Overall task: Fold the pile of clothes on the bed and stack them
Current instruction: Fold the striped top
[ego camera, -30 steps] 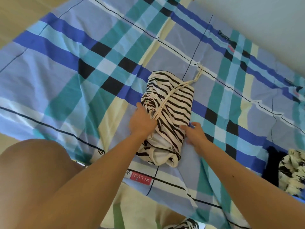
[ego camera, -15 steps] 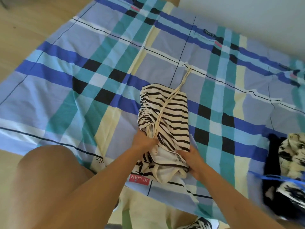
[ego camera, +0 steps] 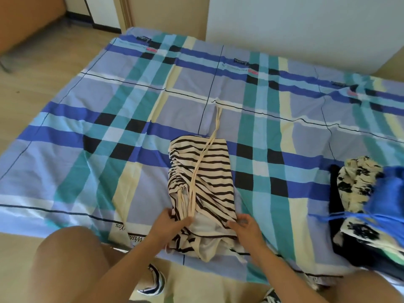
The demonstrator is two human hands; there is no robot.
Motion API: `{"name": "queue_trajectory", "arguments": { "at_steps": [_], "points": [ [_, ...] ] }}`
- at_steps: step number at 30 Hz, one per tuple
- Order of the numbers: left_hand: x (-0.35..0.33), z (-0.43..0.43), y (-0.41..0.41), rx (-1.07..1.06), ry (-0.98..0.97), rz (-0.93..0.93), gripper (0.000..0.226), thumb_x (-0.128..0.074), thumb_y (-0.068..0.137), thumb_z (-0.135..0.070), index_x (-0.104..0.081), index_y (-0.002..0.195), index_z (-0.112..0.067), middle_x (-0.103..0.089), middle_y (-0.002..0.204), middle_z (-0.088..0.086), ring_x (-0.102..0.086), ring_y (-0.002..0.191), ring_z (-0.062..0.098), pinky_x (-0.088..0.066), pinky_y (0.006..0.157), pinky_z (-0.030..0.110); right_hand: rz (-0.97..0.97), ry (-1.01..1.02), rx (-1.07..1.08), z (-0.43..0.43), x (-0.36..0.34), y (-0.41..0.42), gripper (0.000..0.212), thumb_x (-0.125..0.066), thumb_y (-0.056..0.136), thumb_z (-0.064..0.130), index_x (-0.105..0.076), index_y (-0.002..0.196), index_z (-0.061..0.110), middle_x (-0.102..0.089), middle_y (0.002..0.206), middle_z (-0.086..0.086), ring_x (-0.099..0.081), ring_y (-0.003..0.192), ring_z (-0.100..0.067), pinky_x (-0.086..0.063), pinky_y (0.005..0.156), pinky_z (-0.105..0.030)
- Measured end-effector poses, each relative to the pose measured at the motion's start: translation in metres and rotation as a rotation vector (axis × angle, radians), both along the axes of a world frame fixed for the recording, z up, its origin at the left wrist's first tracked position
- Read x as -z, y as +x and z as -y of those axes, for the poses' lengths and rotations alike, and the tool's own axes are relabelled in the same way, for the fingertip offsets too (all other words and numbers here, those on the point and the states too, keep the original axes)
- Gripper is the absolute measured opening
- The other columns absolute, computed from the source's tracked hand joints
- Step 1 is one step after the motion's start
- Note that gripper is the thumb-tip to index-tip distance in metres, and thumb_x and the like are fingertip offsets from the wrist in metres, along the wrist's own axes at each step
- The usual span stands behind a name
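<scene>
A cream garment with black stripes [ego camera: 207,171] lies folded lengthwise on the plaid bed sheet [ego camera: 87,149], its thin straps trailing up towards the far side. My left hand [ego camera: 169,224] pinches the near left edge of the garment, where the straps and gathered side meet. At the near right corner, my right hand [ego camera: 244,226] grips the fabric with curled fingers. The garment's near end bunches up between both hands, showing its white lining. A pile of clothes [ego camera: 367,206] sits at the right edge of the bed.
The pile holds a black piece, a cream-and-black print piece and a blue one. My knees show at the bottom left and right. A wooden floor runs along the left of the bed, and a white wall stands behind it.
My hands slid from the garment's middle down to its near end and now hold it there. The view has lifted, showing more of the bed and the wall.
</scene>
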State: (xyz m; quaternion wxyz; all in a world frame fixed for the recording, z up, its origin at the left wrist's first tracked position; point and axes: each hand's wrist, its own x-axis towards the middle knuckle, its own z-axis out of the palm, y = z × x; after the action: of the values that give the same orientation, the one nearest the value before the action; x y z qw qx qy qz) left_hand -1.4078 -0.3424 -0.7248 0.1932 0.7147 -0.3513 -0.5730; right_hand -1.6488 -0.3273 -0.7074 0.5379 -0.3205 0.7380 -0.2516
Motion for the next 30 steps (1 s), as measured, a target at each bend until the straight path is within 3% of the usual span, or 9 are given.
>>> {"name": "queue_trajectory", "arguments": {
  "at_steps": [3, 6, 8, 14, 20, 22, 25, 27, 30],
  "points": [
    [-0.003, 0.015, 0.004, -0.065, -0.013, 0.010, 0.084, -0.078, 0.061, -0.074, -0.058, 0.119, -0.015, -0.068, 0.089, 0.002, -0.067, 0.078, 0.017, -0.049, 0.057, 0.024, -0.180, -0.077, 0.054, 0.023, -0.008, -0.003, 0.037, -0.068, 0.093, 0.020, -0.048, 0.123, 0.020, -0.065, 0.101, -0.005, -0.063, 0.095, -0.023, -0.053, 0.085, -0.036],
    [-0.006, 0.037, -0.007, -0.057, -0.089, -0.045, 0.105, -0.075, 0.056, -0.080, -0.045, 0.141, -0.025, -0.058, 0.133, -0.005, -0.057, 0.124, 0.022, -0.048, 0.102, 0.040, -0.194, -0.150, 0.019, 0.064, -0.017, -0.001, 0.038, -0.066, 0.094, 0.019, -0.048, 0.126, 0.021, -0.065, 0.097, -0.002, -0.064, 0.090, -0.017, -0.053, 0.078, -0.028],
    [-0.003, 0.048, -0.012, -0.074, -0.093, -0.074, 0.110, -0.079, 0.057, -0.074, -0.038, 0.147, -0.025, -0.052, 0.142, -0.004, -0.050, 0.132, 0.023, -0.040, 0.112, 0.045, -0.171, -0.162, -0.017, 0.101, -0.021, 0.009, 0.036, -0.069, 0.092, 0.023, -0.050, 0.123, 0.024, -0.066, 0.100, -0.002, -0.067, 0.091, -0.017, -0.058, 0.083, -0.035],
    [0.012, 0.060, -0.009, -0.042, 0.086, -0.143, 0.113, -0.080, 0.069, -0.062, -0.019, 0.154, -0.022, -0.041, 0.150, 0.001, -0.043, 0.136, 0.026, -0.034, 0.115, 0.040, 0.114, -0.051, 0.018, 0.231, -0.015, 0.060, 0.049, -0.074, 0.087, 0.031, -0.047, 0.126, 0.017, -0.068, 0.110, -0.009, -0.068, 0.098, -0.018, -0.058, 0.074, -0.029],
    [0.021, 0.052, -0.014, -0.004, 0.032, -0.162, 0.095, -0.079, 0.077, -0.051, -0.028, 0.151, -0.022, -0.046, 0.146, -0.004, -0.045, 0.130, 0.016, -0.032, 0.106, 0.025, 0.325, 0.012, 0.171, 0.316, 0.000, 0.079, 0.039, -0.071, 0.089, 0.029, -0.061, 0.120, 0.009, -0.068, 0.110, -0.015, -0.067, 0.101, -0.025, -0.056, 0.074, -0.033],
    [0.025, 0.053, -0.014, 0.021, 0.044, -0.168, 0.094, -0.078, 0.077, -0.053, -0.031, 0.152, -0.021, -0.046, 0.148, -0.004, -0.044, 0.133, 0.016, -0.032, 0.111, 0.027, 0.364, 0.016, 0.189, 0.331, 0.002, 0.084, 0.028, -0.068, 0.091, 0.027, -0.061, 0.110, 0.009, -0.067, 0.098, -0.012, -0.065, 0.092, -0.023, -0.056, 0.080, -0.035],
    [0.026, 0.055, -0.011, 0.028, 0.043, -0.183, 0.098, -0.079, 0.076, -0.052, -0.026, 0.153, -0.021, -0.041, 0.151, -0.006, -0.040, 0.137, 0.015, -0.028, 0.109, 0.022, 0.356, -0.009, 0.215, 0.342, -0.013, 0.091, 0.007, -0.058, 0.097, 0.013, -0.057, 0.092, 0.010, -0.048, 0.069, -0.005, -0.046, 0.059, -0.015, -0.045, 0.059, -0.028],
    [0.026, 0.055, -0.011, 0.019, 0.043, -0.194, 0.099, -0.080, 0.076, -0.051, -0.026, 0.154, -0.022, -0.041, 0.151, -0.006, -0.040, 0.137, 0.015, -0.028, 0.108, 0.021, 0.340, -0.067, 0.166, 0.337, -0.037, 0.093, 0.007, -0.055, 0.098, 0.011, -0.057, 0.092, 0.010, -0.044, 0.064, -0.001, -0.039, 0.052, -0.012, -0.038, 0.054, -0.026],
    [0.023, 0.056, -0.015, 0.026, 0.054, -0.167, 0.100, -0.081, 0.075, -0.050, -0.026, 0.154, -0.021, -0.039, 0.152, -0.005, -0.039, 0.139, 0.016, -0.027, 0.116, 0.027, 0.285, -0.192, -0.044, 0.303, -0.082, 0.088, 0.014, -0.053, 0.099, 0.018, -0.065, 0.102, 0.010, -0.053, 0.063, -0.001, -0.050, 0.054, -0.012, -0.047, 0.061, -0.027]
  ]
}}
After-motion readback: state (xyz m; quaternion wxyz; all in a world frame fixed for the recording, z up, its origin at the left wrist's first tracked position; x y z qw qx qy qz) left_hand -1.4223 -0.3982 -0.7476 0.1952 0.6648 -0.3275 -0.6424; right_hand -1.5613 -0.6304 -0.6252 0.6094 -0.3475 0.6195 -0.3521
